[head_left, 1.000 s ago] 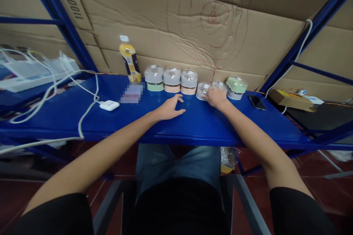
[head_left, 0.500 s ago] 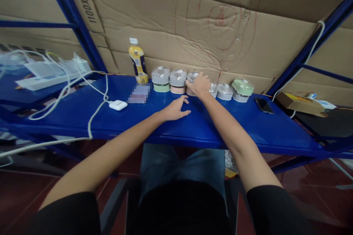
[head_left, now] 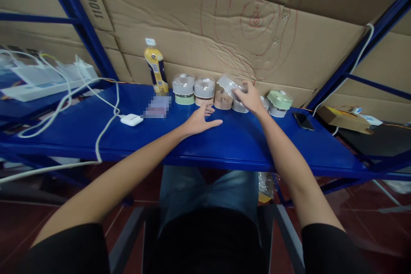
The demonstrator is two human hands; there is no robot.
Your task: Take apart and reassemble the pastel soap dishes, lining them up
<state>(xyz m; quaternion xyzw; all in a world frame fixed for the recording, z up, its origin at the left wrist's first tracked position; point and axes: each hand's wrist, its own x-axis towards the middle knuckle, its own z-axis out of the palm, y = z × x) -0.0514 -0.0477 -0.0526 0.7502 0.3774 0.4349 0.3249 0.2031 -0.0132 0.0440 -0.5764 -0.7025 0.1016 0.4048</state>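
Observation:
My right hand point(head_left: 251, 97) grips a grey container with a clear top point(head_left: 230, 85), held tilted in the air. Below and left of it sits a single orange container point(head_left: 222, 100); a grey container point(head_left: 240, 106) stands under my fingers, partly covered by them. My left hand point(head_left: 199, 120) is open on the blue table, thumb spread, with its fingertips in front of a stack point(head_left: 204, 89) of grey on orange. Left of that is another stack point(head_left: 183, 88), grey on green. Behind my right hand another grey container point(head_left: 265, 102) shows only in part. A green-on-grey stack point(head_left: 279, 103) ends the row.
A yellow drink bottle point(head_left: 156, 67) stands at the back left, beside a blurred-out flat item point(head_left: 157, 107). A white case point(head_left: 131, 119) on a cable lies in front. On the right is a black phone point(head_left: 303, 121). Cardboard point(head_left: 180, 17) walls the back of the blue table point(head_left: 224, 150).
My right hand moved left from the single grey containers to the third stack, lifted its grey container off the orange one, and carried it right. My left hand stayed nearly in place.

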